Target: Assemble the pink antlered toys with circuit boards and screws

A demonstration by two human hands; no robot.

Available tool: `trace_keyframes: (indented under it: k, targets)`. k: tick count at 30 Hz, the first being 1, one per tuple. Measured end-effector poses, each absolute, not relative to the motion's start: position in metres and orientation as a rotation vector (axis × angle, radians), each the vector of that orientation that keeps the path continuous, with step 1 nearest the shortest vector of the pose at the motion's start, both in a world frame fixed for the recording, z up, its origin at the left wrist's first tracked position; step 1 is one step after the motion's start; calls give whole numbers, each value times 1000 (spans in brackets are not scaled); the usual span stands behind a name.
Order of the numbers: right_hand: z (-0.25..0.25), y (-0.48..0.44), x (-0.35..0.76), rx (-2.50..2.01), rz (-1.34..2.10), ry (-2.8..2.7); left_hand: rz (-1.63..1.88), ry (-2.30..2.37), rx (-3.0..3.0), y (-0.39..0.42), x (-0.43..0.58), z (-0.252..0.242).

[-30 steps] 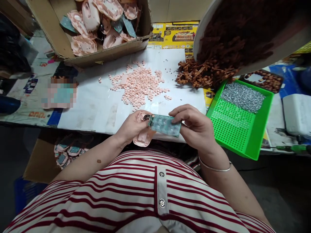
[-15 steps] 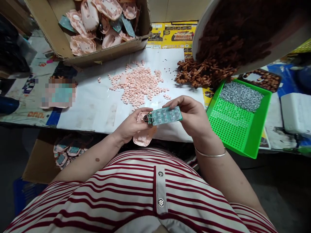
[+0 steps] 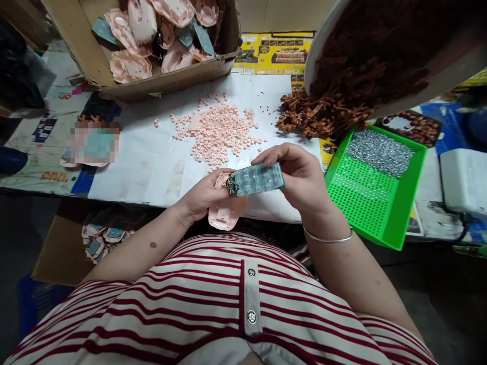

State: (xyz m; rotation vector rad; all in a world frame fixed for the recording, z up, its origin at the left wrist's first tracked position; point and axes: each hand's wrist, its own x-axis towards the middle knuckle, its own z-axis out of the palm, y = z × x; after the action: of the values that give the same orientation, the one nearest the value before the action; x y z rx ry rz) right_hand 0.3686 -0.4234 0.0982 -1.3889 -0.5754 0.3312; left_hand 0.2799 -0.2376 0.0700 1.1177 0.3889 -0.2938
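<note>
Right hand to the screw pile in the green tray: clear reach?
Probably yes: the green tray sits just right of the right hand, nothing between them or over the screw pile. But that hand grips the green circuit board, so it isn't empty.

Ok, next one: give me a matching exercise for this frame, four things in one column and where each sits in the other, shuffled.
Things:
1. green circuit board
2. pink shell
3. small pink rings
4. silver metal bits

Places:
a. heaped at the far end of the green tray
b. held in the left hand
c. scattered loose on the white sheet
d. in the grip of the right hand

Pairs: 1-d, 2-b, 3-c, 4-a.
</note>
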Motion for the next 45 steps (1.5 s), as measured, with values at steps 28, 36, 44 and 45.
trace_keyframes:
  k: [28, 36, 44, 45]
  targets:
    - [102, -428, 370, -1365, 573, -463, -241, 340, 970, -232, 275, 67]
    - [97, -428, 373, -1445, 504, -503, -278, 274, 948, -229, 273, 64]
    - [93, -430, 374, -1476, 444, -566, -334, 294, 1015, -233, 277, 65]
    - [92, -429, 373, -1474, 438, -569, -340, 293, 1020, -234, 278, 65]
